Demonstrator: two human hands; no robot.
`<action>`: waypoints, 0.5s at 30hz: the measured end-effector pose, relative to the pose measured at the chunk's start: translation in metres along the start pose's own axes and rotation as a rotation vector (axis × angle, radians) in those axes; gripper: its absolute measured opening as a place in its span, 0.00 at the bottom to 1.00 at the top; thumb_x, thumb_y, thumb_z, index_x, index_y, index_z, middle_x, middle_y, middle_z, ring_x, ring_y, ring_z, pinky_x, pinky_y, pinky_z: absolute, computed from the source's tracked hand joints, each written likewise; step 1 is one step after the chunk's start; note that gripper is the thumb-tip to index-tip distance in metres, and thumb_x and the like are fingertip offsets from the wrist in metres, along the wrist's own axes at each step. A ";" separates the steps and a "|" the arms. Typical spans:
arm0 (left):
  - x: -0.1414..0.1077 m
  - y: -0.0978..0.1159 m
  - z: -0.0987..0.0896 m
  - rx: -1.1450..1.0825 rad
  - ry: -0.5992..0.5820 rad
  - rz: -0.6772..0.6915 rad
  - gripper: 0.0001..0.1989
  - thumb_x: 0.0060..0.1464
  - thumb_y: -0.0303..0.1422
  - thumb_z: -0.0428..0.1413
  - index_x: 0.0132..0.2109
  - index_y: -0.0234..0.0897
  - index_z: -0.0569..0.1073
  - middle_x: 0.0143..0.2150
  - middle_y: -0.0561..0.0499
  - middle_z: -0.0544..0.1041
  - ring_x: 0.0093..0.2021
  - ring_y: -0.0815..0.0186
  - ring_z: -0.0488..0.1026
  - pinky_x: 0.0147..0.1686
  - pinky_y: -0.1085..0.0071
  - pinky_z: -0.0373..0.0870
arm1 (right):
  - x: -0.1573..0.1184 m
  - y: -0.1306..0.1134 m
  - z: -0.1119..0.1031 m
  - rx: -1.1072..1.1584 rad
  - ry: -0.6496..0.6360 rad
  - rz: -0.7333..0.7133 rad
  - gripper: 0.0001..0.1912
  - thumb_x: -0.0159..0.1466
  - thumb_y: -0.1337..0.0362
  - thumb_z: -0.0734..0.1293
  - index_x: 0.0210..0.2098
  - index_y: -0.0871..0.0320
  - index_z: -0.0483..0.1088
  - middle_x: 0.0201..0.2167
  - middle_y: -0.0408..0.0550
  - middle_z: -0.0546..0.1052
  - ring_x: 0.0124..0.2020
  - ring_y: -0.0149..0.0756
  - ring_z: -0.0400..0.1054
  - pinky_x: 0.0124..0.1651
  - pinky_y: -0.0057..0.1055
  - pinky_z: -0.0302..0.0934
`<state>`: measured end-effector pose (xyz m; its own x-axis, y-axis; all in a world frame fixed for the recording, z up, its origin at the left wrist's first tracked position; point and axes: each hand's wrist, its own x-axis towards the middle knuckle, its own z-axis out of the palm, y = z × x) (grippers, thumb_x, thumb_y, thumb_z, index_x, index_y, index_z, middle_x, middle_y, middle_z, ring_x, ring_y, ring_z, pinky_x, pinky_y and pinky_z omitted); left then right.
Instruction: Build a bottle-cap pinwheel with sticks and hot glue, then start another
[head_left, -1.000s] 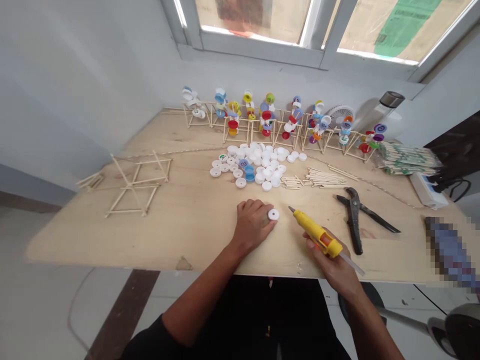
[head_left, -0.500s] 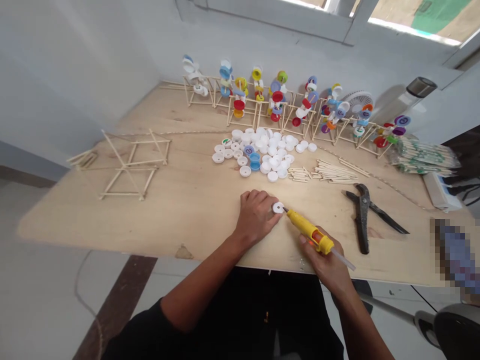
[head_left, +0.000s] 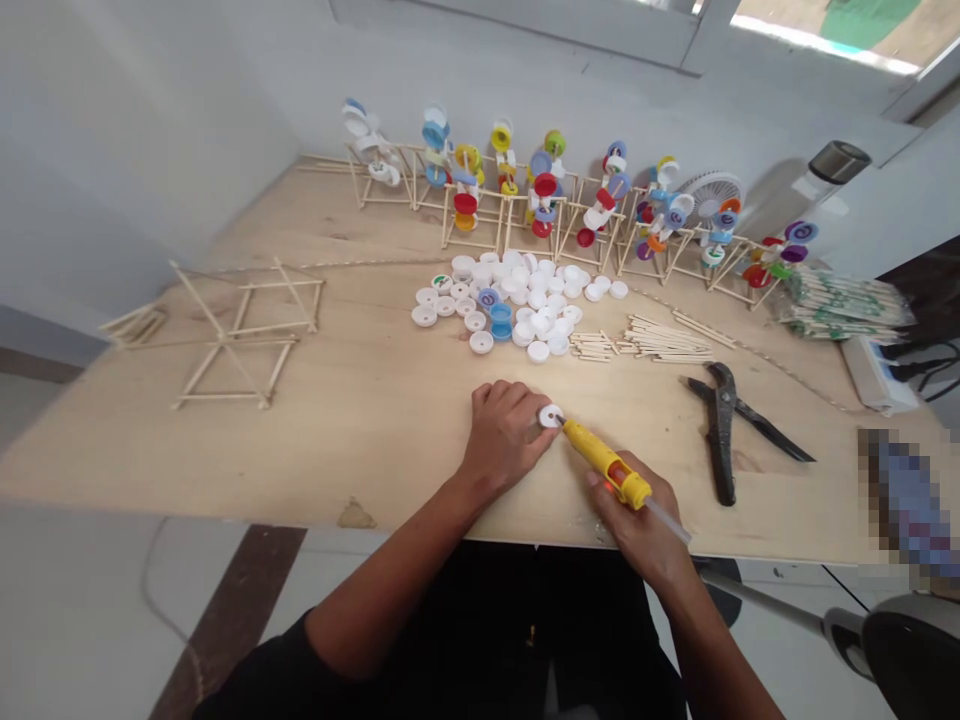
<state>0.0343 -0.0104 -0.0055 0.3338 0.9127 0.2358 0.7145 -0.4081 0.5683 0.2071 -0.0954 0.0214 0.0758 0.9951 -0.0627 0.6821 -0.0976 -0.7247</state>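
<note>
Head view, lower centre of the frame: my left hand's fingers were clamped on a white cap; my right hand's were wrapped round the yellow glue gun. Its nozzle, a second earlier apart from the cap, had reached its edge, so gluing seemed under way.
</note>
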 end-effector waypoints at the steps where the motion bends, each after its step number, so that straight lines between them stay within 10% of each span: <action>1: 0.000 0.000 0.000 -0.002 -0.001 -0.001 0.08 0.51 0.36 0.56 0.39 0.41 0.73 0.39 0.49 0.75 0.43 0.58 0.67 0.48 0.59 0.55 | 0.000 0.000 0.000 -0.008 0.003 -0.002 0.13 0.62 0.55 0.62 0.25 0.55 0.60 0.21 0.39 0.62 0.21 0.29 0.56 0.24 0.26 0.52; 15: 0.000 0.000 0.000 -0.010 0.004 -0.006 0.07 0.50 0.35 0.57 0.38 0.42 0.73 0.38 0.50 0.75 0.43 0.59 0.67 0.48 0.59 0.56 | 0.001 0.000 0.001 0.060 -0.001 0.034 0.15 0.62 0.54 0.62 0.25 0.55 0.58 0.20 0.38 0.61 0.22 0.29 0.56 0.24 0.26 0.52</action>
<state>0.0341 -0.0104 -0.0055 0.3269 0.9153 0.2353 0.7102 -0.4022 0.5778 0.2062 -0.0947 0.0208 0.0977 0.9913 -0.0885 0.6342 -0.1305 -0.7621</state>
